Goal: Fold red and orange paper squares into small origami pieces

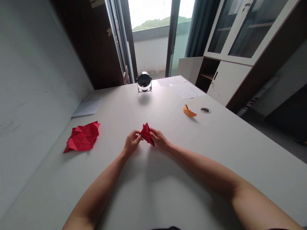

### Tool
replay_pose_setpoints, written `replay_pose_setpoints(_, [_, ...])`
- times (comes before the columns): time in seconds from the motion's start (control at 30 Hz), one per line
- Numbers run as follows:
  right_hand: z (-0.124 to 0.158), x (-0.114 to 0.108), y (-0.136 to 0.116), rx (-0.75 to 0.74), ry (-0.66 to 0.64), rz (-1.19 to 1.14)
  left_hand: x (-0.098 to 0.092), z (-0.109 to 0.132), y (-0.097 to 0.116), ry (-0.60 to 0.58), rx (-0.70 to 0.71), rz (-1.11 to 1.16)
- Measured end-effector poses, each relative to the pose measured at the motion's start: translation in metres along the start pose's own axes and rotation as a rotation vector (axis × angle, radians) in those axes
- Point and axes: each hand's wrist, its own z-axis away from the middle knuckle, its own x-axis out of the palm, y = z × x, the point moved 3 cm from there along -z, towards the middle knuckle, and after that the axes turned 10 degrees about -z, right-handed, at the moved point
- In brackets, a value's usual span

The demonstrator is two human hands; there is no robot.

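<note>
On the white table (114,108), a creased red sheet (83,137) lies near the left edge. Midway between left and right edges, the left hand (132,142) and right hand (159,138) pinch a folded red paper (146,133) from either side. Toward the right edge sits an orange folded paper (188,111), just beside a round hole (205,110).

No text, brand, number or sign is showing legibly: the right sheets (187,90), the left sheet (87,107) and the round device (144,80) are offering nothing readable, while small red marks (253,101) at far right are appearing only blurred.
</note>
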Motion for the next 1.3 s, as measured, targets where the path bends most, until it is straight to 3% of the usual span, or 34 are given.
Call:
replay_pose_setpoints(0.2, [-0.003, -0.006, 0.001, -0.038, 0.064, -0.052, 0.0, -0.002, -0.004, 0.028, -0.033, 0.089])
replay_pose_setpoints(0.6, [-0.003, -0.003, 0.005, 0.016, 0.048, 0.034, 0.001, 0.001, 0.005, 0.013, -0.047, 0.116])
replay_pose_setpoints(0.97, [-0.004, 0.0, -0.001, 0.039, -0.048, -0.198, -0.005, -0.004, -0.002, 0.149, -0.133, 0.218])
replay_pose_setpoints(1.3, [-0.003, 0.0, 0.001, 0.006, -0.088, -0.231, -0.005, -0.004, -0.007, 0.097, -0.177, 0.345])
